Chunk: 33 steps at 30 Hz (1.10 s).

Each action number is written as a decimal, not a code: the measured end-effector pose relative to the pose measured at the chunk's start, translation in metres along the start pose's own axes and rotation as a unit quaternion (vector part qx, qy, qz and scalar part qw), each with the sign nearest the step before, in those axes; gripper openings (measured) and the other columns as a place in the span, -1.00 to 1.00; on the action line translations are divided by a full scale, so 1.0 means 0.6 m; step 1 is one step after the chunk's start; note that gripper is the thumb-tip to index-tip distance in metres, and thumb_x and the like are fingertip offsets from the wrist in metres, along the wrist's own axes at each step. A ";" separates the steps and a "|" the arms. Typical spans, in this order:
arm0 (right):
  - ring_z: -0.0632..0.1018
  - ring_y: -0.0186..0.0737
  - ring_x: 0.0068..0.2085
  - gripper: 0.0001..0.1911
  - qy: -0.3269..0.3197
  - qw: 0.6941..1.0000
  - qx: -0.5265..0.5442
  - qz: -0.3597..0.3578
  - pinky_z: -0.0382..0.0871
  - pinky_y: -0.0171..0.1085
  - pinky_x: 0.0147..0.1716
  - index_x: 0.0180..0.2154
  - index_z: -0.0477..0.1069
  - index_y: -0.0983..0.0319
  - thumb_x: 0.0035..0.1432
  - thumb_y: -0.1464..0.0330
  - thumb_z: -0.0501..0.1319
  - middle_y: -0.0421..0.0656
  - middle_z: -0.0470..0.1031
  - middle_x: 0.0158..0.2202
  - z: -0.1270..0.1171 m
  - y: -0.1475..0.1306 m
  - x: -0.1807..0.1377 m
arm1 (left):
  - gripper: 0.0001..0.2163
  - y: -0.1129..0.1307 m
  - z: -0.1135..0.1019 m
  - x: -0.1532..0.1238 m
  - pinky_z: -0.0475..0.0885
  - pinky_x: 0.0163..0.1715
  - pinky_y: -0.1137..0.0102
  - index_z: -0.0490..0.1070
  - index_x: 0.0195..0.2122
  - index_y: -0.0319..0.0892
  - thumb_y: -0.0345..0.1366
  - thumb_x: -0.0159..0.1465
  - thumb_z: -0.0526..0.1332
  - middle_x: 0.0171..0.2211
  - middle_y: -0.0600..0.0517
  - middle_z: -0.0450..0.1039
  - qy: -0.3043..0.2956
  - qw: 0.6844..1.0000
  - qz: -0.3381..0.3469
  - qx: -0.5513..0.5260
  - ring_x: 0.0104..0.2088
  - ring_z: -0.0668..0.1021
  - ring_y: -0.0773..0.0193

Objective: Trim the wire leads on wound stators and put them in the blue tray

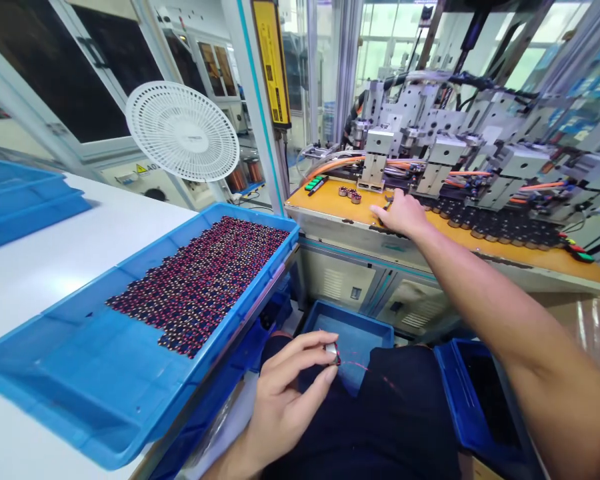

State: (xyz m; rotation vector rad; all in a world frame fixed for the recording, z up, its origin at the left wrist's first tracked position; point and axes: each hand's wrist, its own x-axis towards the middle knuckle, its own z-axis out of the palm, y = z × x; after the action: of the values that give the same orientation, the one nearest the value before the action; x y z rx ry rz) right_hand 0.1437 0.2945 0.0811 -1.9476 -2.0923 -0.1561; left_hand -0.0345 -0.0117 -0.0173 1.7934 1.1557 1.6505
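Observation:
My left hand [293, 387], above my lap, pinches a small stator [333, 352] between thumb and fingertips. The stator has a silvery side and a dark and red end. Stretched forward, my right hand [405, 212] is at the front of the orange-topped bench [325, 203], with its fingers curled down and its thumb to the left. Something small and dark shows by its fingertips, but I cannot make out what it is. A few copper-coloured stators [350, 194] stand left of this hand. Rows of dark round parts [490, 223] stand to its right.
A blue tray [80, 363] on the white table at left holds tightly packed small stators [205, 283]. Metal machine fixtures [445, 160] with orange hoses rise behind the bench. A white fan guard [183, 131] stands behind the tray. Below the bench sits a blue bin [350, 327].

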 end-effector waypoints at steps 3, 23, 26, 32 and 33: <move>0.49 0.32 0.03 -0.22 -0.039 0.999 -0.017 0.014 0.36 0.12 -0.03 0.15 0.27 0.54 0.20 -0.01 0.19 0.39 0.42 0.03 0.015 -0.002 0.008 | -0.77 0.002 -0.009 -0.004 0.56 -0.07 0.37 0.56 -0.19 -0.11 -0.56 0.19 0.30 -0.10 -0.06 0.61 0.019 1.000 -0.014 0.007 -0.13 0.65 0.23; 0.54 0.01 0.00 -0.37 -0.014 0.922 0.234 -0.307 0.48 -0.09 0.02 0.24 0.17 0.25 0.10 0.46 0.11 0.05 0.44 0.02 0.064 0.140 -0.357 | -0.80 0.019 0.010 -0.001 0.59 -0.13 0.39 0.59 -0.24 -0.14 -0.55 0.18 0.31 -0.16 -0.08 0.64 0.061 0.996 -0.048 -0.032 -0.13 0.66 0.21; 0.58 -0.10 -0.06 -0.38 -0.144 0.884 0.364 -0.255 0.51 -0.16 0.00 0.29 0.11 0.13 0.21 0.44 0.13 -0.02 0.48 -0.03 0.094 0.127 -0.478 | -0.80 0.017 0.012 0.000 0.58 -0.12 0.36 0.59 -0.23 -0.14 -0.54 0.18 0.31 -0.16 -0.09 0.63 0.052 0.997 -0.053 -0.030 -0.13 0.66 0.20; 0.58 -0.02 0.01 -0.18 -0.204 0.831 0.470 -0.216 0.44 0.02 0.12 0.33 0.13 0.01 0.04 0.53 0.17 -0.06 0.53 -0.03 0.087 0.113 -0.573 | -0.78 0.016 0.028 0.000 0.58 -0.13 0.39 0.58 -0.19 -0.12 -0.55 0.19 0.30 -0.12 -0.07 0.62 0.023 0.997 -0.066 -0.042 -0.12 0.65 0.22; 0.53 0.06 0.10 -0.16 -0.206 0.837 0.458 -0.216 0.40 0.08 0.13 0.33 0.15 0.02 0.00 0.53 0.17 -0.02 0.50 0.05 0.081 0.114 -0.574 | -0.77 0.016 0.031 0.000 0.57 -0.11 0.40 0.58 -0.18 -0.12 -0.55 0.19 0.30 -0.11 -0.07 0.62 0.018 0.997 -0.066 -0.043 -0.11 0.64 0.23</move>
State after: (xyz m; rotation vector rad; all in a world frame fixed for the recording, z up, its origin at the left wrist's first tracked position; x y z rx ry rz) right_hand 0.2233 -0.0176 -0.0674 -0.9596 -2.1765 1.0667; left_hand -0.0142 -0.0132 -0.0135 1.6050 1.1730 1.6365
